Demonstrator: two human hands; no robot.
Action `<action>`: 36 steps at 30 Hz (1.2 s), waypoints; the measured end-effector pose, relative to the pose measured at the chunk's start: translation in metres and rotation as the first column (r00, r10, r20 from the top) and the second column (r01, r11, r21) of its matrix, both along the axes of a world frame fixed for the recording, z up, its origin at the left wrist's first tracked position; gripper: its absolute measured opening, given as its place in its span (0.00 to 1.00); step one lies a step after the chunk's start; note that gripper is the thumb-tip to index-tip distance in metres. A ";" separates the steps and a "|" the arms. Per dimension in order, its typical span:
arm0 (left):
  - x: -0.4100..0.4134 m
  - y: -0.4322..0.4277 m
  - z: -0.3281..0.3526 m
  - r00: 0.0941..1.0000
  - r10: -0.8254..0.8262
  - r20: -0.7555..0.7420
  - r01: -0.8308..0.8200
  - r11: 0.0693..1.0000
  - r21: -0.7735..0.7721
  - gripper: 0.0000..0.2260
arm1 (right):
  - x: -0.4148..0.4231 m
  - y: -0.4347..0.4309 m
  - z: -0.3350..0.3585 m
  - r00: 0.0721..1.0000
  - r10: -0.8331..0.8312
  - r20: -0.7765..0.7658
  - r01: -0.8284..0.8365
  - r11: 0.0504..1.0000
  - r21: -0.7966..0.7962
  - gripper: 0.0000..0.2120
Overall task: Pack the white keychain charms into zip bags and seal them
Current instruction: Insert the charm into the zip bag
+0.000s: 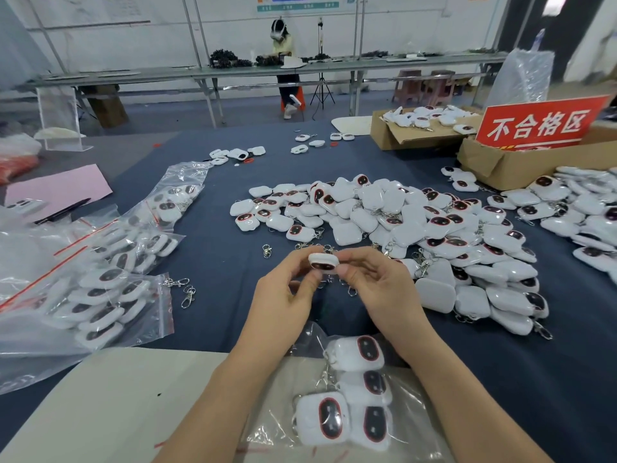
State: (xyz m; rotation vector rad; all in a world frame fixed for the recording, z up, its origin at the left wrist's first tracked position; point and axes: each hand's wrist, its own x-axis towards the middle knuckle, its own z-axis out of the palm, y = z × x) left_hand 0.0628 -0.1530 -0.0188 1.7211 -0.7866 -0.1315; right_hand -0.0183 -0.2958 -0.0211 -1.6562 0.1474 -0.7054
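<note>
Both left hand and right hand fingers pinch one charm over dark-blue tablecloth.

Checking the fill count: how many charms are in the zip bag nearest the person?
4 in the zip bag: top charm, middle charm below it, bottom-left charm, bottom-right charm. More may lie hidden beneath them.

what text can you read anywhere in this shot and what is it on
"不合格区": white characters on the red sign standing in the cardboard box at right.
Too small and blurred to read: print on the wall posters at the far back.
No lettering visible on the white charm pinched between the left hand and right hand.
</note>
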 end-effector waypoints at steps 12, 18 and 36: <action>0.001 0.008 0.003 0.962 -0.229 -0.151 0.191 0.955 -0.228 0.07 | -0.001 0.003 -0.001 0.998 -0.034 -0.053 0.028 0.993 -0.112 0.10; 0.004 0.006 -0.003 0.940 -0.267 -0.210 0.215 0.946 -0.241 0.07 | 0.000 0.003 -0.002 0.998 -0.061 0.017 0.063 0.984 -0.167 0.11; 0.002 0.001 0.003 0.949 -0.149 -0.277 0.097 0.976 -0.194 0.16 | 0.000 -0.001 -0.001 0.988 0.004 -0.155 0.006 0.998 0.065 0.14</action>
